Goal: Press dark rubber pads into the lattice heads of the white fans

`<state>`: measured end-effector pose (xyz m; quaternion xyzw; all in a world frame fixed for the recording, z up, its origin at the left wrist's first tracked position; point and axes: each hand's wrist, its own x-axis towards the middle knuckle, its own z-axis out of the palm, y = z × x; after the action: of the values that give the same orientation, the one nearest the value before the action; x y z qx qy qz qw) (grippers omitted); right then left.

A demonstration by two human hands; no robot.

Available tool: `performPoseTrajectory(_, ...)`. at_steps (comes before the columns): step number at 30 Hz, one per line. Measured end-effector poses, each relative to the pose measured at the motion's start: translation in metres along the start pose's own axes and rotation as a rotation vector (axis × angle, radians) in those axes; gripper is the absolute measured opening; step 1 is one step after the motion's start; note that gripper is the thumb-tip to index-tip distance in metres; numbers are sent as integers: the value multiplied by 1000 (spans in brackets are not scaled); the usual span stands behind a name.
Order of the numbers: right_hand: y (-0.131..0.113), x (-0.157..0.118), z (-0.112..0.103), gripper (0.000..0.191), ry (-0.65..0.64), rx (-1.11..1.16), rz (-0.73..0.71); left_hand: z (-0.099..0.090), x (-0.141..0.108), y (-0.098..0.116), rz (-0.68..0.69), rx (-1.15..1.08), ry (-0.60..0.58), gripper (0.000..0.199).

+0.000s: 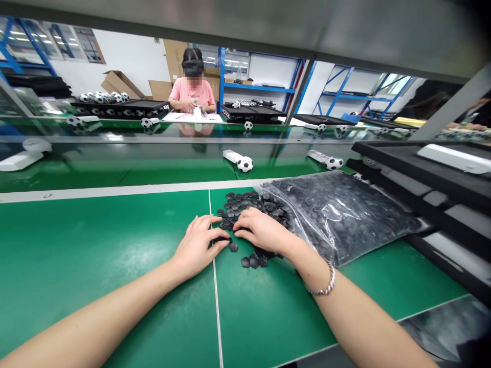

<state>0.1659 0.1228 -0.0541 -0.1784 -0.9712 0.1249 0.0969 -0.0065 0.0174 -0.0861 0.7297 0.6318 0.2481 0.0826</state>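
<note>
Many small black pentagon pieces (233, 208) lie in a loose pile on the green table (115, 230). My left hand (199, 243) is at the pile's left edge, fingers curled around a few dark pieces between thumb and fingertips. Close beside it, my right hand (263, 231) reaches over the pile with its fingers bent together at a dark piece, partly hidden. A large clear plastic bag (345, 214) full of black pieces lies right of the pile, its mouth towards the pieces. A few loose pentagons (253, 261) rest just below my right hand.
Stacked black trays (429, 174) with white parts stand at the right. Beyond the pale table edge (115, 190), white parts with football-patterned balls (245, 164) sit on a green belt (172, 166). A person in a pink shirt (192, 94) sits opposite. A metal shelf (245, 25) hangs overhead.
</note>
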Motion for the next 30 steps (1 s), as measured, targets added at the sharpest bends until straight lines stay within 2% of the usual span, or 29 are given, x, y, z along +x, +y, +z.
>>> performPoseTrajectory(4, -1, 2, 1, 14, 47, -24, -3, -1, 0, 0, 5, -21, 20, 17)
performPoseTrajectory(10, 0, 2, 1, 10, 31, 47, 35, 0, 2, -1, -20, -50, 29, 11)
performPoseTrajectory(17, 6, 1, 12, 21, 193, -18, 62, 3, 3, -5, -99, -171, 113, 10)
performPoseTrajectory(21, 10, 1, 17, 27, 151, -113, 106, 3, 4, -7, -98, -182, 106, 15)
performPoseTrajectory(26, 10, 1, 12, 19, 121, -156, 180, 4, 3, -7, -93, -164, 95, 21)
performPoseTrajectory(30, 8, 1, 11, 20, 137, -155, 196, 3, 1, -6, -74, -136, 71, 24)
